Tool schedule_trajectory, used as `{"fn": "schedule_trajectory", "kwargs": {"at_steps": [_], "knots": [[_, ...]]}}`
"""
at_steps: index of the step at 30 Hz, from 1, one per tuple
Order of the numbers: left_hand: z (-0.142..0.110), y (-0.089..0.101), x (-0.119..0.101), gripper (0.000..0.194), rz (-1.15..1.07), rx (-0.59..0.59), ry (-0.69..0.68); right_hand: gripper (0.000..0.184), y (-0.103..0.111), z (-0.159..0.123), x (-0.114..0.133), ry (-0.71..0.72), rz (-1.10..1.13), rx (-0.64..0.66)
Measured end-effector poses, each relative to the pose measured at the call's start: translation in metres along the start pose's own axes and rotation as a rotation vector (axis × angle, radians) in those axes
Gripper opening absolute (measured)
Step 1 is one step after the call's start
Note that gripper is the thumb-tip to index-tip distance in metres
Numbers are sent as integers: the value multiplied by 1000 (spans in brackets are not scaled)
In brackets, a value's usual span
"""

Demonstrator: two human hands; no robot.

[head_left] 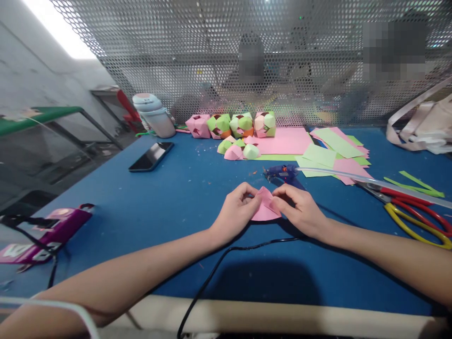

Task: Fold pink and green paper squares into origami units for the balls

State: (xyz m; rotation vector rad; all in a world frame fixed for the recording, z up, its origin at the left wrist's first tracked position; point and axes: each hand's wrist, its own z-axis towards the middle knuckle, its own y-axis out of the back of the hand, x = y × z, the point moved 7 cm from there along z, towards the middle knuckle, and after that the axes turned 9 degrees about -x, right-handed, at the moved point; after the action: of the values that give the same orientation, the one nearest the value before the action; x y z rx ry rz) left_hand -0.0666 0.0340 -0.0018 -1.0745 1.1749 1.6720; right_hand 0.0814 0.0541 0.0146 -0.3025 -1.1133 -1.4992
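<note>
Between my hands is a folded piece of pink paper [264,209], peaked at the top and spread at its lower edge. My left hand [237,207] pinches its left side between thumb and fingers. On the right side, my right hand [300,207] grips the paper the same way. Just beyond them lies a blue glue gun [285,172] with a long clear glue stick [335,173] running out of its back. Several small folded paper pieces [233,152] in pink and green sit farther back, before a row of folded paper balls [242,126].
Pink and green paper sheets [326,146] lie at the back right, near red-and-yellow-handled scissors [416,214]. A phone [151,157] and a bottle [154,115] are at the left. A purple power strip [56,235] lies at the left edge. A black cable [226,254] crosses the blue table [141,207].
</note>
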Motion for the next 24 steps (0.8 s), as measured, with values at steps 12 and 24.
{"fn": "schedule_trajectory", "kwargs": {"at_steps": [12,24], "knots": [[0,-2,-1,24,40,49,-30,23,-4,0,-1,13,-30,35],[1,-8,0,22,-88,102,43,18,-5,2,-8,-21,-87,-34]]}}
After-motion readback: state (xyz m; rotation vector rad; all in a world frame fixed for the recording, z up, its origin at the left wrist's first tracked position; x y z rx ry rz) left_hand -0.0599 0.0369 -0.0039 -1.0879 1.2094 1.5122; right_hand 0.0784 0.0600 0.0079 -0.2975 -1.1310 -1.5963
